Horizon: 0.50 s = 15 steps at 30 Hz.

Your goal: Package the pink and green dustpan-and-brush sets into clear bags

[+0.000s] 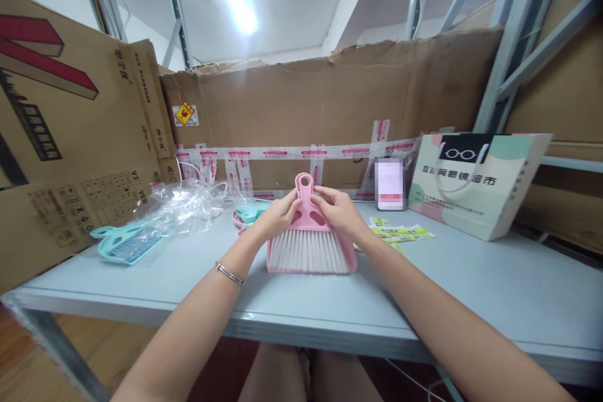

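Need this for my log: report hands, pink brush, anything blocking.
Left hand, right hand gripping pink brush. Bristles down, pink dustpan behind. Nothing blocks its front; turquoise item beyond left hand.

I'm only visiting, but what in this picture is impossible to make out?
All in the head view:
Pink dustpan: inner face mostly hidden by the pink brush.
Turquoise item: partly hidden behind the left hand.
Upright screen: pixelated, unreadable.
Paper bag: contents hidden by its walls.
Green-and-white packets: partly covered by the right arm.
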Available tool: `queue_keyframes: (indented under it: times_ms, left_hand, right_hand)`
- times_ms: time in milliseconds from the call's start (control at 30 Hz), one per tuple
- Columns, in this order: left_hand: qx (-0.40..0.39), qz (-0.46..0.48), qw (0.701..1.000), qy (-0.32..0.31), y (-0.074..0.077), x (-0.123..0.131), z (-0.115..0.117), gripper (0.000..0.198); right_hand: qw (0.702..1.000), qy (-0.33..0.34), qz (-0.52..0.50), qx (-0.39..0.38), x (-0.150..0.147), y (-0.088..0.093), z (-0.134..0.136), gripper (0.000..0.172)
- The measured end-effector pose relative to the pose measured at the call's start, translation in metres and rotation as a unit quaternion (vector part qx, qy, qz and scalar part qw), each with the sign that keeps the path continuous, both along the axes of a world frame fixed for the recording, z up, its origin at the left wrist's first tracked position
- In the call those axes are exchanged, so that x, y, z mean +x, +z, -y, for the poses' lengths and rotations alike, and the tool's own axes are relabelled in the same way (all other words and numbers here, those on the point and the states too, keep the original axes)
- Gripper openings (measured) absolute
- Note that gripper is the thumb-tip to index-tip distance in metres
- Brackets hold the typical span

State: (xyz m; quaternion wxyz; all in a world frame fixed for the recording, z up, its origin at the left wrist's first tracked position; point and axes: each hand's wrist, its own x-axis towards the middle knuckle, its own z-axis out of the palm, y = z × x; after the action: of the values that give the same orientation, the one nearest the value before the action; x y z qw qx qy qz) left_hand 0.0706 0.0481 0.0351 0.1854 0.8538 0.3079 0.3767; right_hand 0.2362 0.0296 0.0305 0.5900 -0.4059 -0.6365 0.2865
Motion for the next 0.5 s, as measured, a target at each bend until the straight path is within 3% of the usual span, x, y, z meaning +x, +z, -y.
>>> queue_keyframes:
  times_ms: [333, 500]
  left_hand:
    - [0.03, -0.1, 0.99, 0.099, 0.002, 0.01, 0.016, 0.046]
    - [0.051, -0.144, 0.982, 0.114, 0.002, 0.011, 0.016, 0.047]
  right_hand:
    - [0.999, -0.047, 0.018, -0.013, 0.01, -0.002, -0.013, 0.029]
    - [0.995, 0.069, 0.006, -0.066, 0.011, 0.005, -0.004, 0.027]
